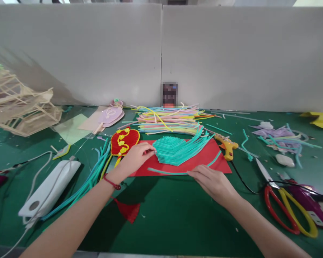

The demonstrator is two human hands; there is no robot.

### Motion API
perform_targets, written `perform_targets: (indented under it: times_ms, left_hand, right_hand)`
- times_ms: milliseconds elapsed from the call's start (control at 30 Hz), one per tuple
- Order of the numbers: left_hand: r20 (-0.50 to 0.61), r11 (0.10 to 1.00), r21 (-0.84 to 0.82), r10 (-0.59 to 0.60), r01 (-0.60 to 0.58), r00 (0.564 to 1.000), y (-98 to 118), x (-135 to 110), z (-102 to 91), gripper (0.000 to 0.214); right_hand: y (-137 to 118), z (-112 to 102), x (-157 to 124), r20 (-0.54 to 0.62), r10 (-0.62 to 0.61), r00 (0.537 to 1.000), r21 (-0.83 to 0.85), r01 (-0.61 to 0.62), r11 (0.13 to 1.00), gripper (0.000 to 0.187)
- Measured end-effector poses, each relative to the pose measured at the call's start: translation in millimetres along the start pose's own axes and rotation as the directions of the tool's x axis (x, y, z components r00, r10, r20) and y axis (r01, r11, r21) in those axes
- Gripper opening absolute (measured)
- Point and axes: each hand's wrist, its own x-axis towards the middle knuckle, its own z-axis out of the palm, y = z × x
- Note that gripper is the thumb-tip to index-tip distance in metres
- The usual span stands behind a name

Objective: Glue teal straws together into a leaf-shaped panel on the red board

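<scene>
A teal leaf-shaped piece (170,150) made of pipe cleaners laid side by side rests on a red sheet (218,157), its loose ends fanning out to the upper right. My left hand (136,157) is closed in a pinch at the leaf's left edge, the fingertips touching it. Between the pinched fingers of my right hand (208,179) is a single teal pipe cleaner (168,173), slightly curved, lying across the front of the red sheet. A red fan-shaped ornament with yellow trim (127,140) lies beside my left hand.
Pastel pipe cleaners (167,120) are heaped behind the leaf. Rightward lie a yellow glue gun (228,147), scissors (274,191) and a purple tool (309,204). A white power strip (51,186) and teal pipe cleaners (83,188) are left. A grey partition (97,53) stands behind.
</scene>
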Motion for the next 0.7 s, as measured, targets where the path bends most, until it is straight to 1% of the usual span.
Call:
perform_targets:
  times_ms: [67, 133, 267, 400, 567, 700]
  left_hand:
    - [0.006, 0.996, -0.036, 0.087, -0.087, 0.996, -1, -2, 4.9, 0.016]
    - [-0.013, 0.99, -0.055, 0.131, -0.132, 0.991, -4, -3, 10.5, 0.015]
    - [-0.039, 0.992, -0.067, 0.108, -0.111, 0.993, -7, -2, 19.7, 0.015]
    - [0.012, 0.989, -0.104, 0.107, -0.105, 0.994, -8, -3, 26.0, 0.015]
    - [0.042, 0.972, -0.085, 0.224, -0.22, 0.974, -10, -6, 34.6, 0.018]
    - [0.077, 0.965, -0.031, 0.261, -0.259, 0.962, -13, -7, 40.0, 0.017]
  right_hand:
    - [7, 9, -5, 0.014, 0.058, 0.998, 0.024, -0.059, 0.998, 0.025]
    - [11, 13, -9, 0.029, 0.087, 0.996, 0.018, -0.088, 0.996, 0.026]
    - [13, 12, -14, 0.047, 0.122, 0.991, -0.01, -0.122, 0.993, 0.03]
    - [18, 10, -20, 0.06, 0.139, 0.988, -0.015, -0.139, 0.99, 0.032]
    - [24, 10, -25, 0.083, 0.163, 0.983, -0.021, -0.161, 0.987, 0.032]
    - [27, 10, -24, 0.085, 0.15, 0.985, -0.047, -0.146, 0.988, 0.029]
